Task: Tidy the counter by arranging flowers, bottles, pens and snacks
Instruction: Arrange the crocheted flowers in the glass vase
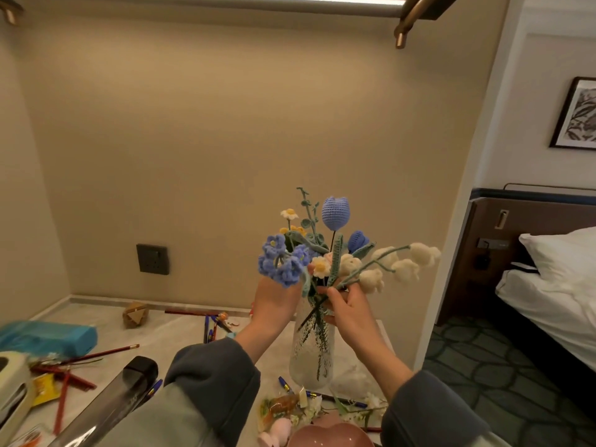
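Flower arranging: the right hand [351, 306] grips stems of the crochet flowers [321, 266] at the glass vase [311, 356] mouth, the left hand [276, 303] grip hidden behind blooms; next, probably seat stems deeper.

I face a plain beige wall [225, 140] with a dark power socket [152, 259] set low, just above the pale marble counter [167, 333]. A lit metal rail [242, 0] runs overhead. To my right are a white-sheeted bed [548, 311], its pillow [561, 250], a framed picture [575, 112] and dark patterned carpet [483, 366].
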Available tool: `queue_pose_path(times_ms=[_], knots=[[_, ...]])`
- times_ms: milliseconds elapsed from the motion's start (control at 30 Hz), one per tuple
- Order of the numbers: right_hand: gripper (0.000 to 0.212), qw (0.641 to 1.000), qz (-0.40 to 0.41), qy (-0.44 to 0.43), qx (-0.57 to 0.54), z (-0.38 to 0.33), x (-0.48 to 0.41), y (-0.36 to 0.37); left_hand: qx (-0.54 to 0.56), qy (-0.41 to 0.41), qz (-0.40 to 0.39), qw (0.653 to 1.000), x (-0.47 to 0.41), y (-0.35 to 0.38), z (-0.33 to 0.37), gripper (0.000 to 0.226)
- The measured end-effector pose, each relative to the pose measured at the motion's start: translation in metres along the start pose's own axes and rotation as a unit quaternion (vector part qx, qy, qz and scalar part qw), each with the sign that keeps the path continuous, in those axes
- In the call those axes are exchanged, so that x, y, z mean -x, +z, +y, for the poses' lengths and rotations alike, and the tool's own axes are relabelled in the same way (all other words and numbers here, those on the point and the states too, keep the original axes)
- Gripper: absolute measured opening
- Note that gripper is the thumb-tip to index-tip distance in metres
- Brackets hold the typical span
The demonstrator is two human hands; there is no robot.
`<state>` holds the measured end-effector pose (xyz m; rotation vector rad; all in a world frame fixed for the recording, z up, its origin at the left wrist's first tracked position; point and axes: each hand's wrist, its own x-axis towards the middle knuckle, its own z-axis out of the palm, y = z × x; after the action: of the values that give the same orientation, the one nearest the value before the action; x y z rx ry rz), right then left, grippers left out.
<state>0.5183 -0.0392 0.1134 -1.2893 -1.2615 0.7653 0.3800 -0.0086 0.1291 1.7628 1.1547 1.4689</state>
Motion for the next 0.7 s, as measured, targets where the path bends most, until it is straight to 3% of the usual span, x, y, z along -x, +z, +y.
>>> queue_pose_path(times_ms=[100,167,267,433,567,633,700], knots=[[0.007,0.999,0.004,-0.025,0.044,0.005,-0.001,0.005,-0.013,0.074,0.038,0.996,0.004,-0.006,0.001,0.016],[0.006,0.994,0.017,-0.051,0.096,0.008,0.0,0.006,-0.029,0.125,0.044,0.991,0.006,-0.011,0.004,0.003],[0.014,0.983,0.054,-0.094,0.145,0.009,0.0,0.005,-0.069,0.195,0.056,0.977,0.008,-0.016,0.007,0.005],[0.02,0.979,0.104,-0.139,0.104,-0.013,-0.002,-0.004,-0.133,0.113,0.075,0.982,-0.001,-0.011,-0.003,0.015],[0.02,0.978,0.101,-0.138,0.121,-0.018,0.0,-0.008,-0.185,0.027,0.037,0.982,-0.002,0.003,-0.019,0.013],[0.019,0.979,0.097,-0.131,0.126,-0.018,0.003,-0.009,-0.204,0.03,0.028,0.978,-0.003,0.008,-0.02,0.008],[0.022,0.978,0.095,-0.13,0.132,-0.018,0.005,-0.01,-0.152,0.079,0.017,0.985,-0.003,0.01,-0.014,0.015]])
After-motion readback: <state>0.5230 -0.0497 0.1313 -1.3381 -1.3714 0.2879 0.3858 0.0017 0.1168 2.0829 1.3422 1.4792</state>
